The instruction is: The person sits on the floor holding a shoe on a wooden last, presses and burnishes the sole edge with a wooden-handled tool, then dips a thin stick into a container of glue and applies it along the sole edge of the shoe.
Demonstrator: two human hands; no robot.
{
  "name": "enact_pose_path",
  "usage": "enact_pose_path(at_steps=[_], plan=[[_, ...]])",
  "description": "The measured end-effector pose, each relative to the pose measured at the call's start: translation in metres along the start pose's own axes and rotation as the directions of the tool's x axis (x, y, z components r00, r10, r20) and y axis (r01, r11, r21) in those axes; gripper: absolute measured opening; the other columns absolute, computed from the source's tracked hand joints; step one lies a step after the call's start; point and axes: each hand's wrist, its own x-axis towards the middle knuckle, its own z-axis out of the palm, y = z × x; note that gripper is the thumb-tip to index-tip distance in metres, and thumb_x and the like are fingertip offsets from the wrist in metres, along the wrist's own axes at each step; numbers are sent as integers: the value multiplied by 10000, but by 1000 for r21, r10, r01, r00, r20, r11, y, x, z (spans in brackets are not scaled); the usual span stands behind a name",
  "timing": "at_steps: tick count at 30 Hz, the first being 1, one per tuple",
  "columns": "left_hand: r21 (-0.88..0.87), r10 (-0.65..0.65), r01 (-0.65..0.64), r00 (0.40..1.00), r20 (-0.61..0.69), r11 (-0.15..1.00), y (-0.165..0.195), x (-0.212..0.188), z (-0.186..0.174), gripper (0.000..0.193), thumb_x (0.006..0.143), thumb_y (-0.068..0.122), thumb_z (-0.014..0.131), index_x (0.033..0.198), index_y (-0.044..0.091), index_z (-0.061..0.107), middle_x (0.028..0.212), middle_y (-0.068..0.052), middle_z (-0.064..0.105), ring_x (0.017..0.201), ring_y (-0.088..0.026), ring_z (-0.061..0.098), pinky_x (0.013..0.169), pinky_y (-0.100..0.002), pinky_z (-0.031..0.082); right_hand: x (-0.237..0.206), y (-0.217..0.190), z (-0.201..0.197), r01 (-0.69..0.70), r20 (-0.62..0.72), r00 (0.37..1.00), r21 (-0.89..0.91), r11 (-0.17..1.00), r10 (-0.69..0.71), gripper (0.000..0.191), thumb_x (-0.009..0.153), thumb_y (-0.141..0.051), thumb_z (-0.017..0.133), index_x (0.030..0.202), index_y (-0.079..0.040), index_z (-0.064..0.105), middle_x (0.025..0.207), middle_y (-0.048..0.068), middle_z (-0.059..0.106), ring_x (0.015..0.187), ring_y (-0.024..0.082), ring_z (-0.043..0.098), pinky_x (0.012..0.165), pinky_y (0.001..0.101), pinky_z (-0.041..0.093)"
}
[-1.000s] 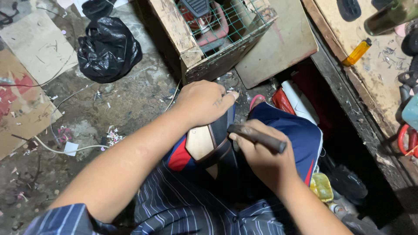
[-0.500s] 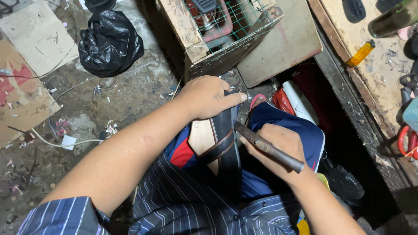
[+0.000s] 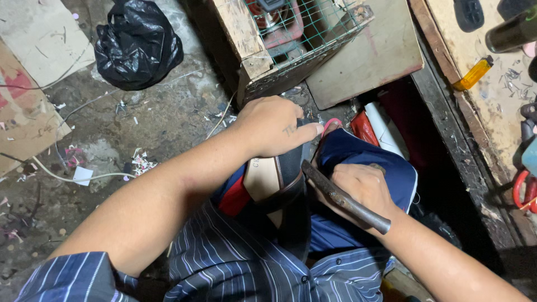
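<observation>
My left hand (image 3: 274, 126) is clamped over the front of a dark shoe (image 3: 279, 184) with a tan insole that rests on my lap. My right hand (image 3: 358, 190) grips a rusty metal tool (image 3: 344, 197) held slanted, with its working end set against the shoe's edge just under my left fingers. The shoe's toe is hidden beneath my left hand. A blue cloth (image 3: 369, 162) lies under my right hand on my knee.
A wooden crate with green wire mesh (image 3: 291, 39) stands just ahead. A black plastic bag (image 3: 137, 45) and cardboard (image 3: 28, 84) lie on the littered floor at left. A workbench (image 3: 492, 89) with an orange lighter (image 3: 472, 74) runs along the right.
My right hand has turned the tool from lying across the shoe to slanting, its tip pressed at the shoe's edge. My left hand has kept its hold.
</observation>
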Motion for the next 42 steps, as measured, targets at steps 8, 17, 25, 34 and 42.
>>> enact_pose_path(at_steps=[8,17,25,34,42], plan=[[70,-110,101,982,152,992,6,4,-5,589,867,582,573,854,31,780,830,-242,710,878,-435,688,823,-508,545,-8,25,-2,80,155,984,21,997,-83,225,721,-169,762,734,-51,571,676,106,533,611,316,596,543,430,472],[128,-115,100,987,109,987,5,9,2,556,859,567,582,847,47,778,835,-234,715,876,-428,690,808,-514,545,3,-17,-6,-206,29,976,-174,963,214,146,800,-166,746,840,-66,648,757,89,626,710,339,637,639,448,512],[-116,-132,137,990,48,984,7,-19,-6,473,843,570,628,921,131,788,812,-175,727,836,-392,704,779,-470,547,-10,-28,-5,-413,-69,893,266,871,445,152,896,-146,743,809,-49,666,684,71,601,614,210,563,572,323,453],[-106,-153,158,987,54,982,4,-25,-8,492,860,574,606,988,138,796,747,-151,728,793,-336,722,749,-429,552,-53,-51,40,-481,-168,798,401,780,579,137,912,-161,689,876,-30,672,772,77,658,684,198,640,651,307,511],[-36,-197,199,979,50,979,5,-25,-6,527,851,601,602,850,109,791,764,-173,715,826,-384,706,764,-468,543,-39,-61,35,-330,-152,929,75,941,338,197,845,-159,780,776,-49,631,702,119,580,644,321,608,581,398,480]])
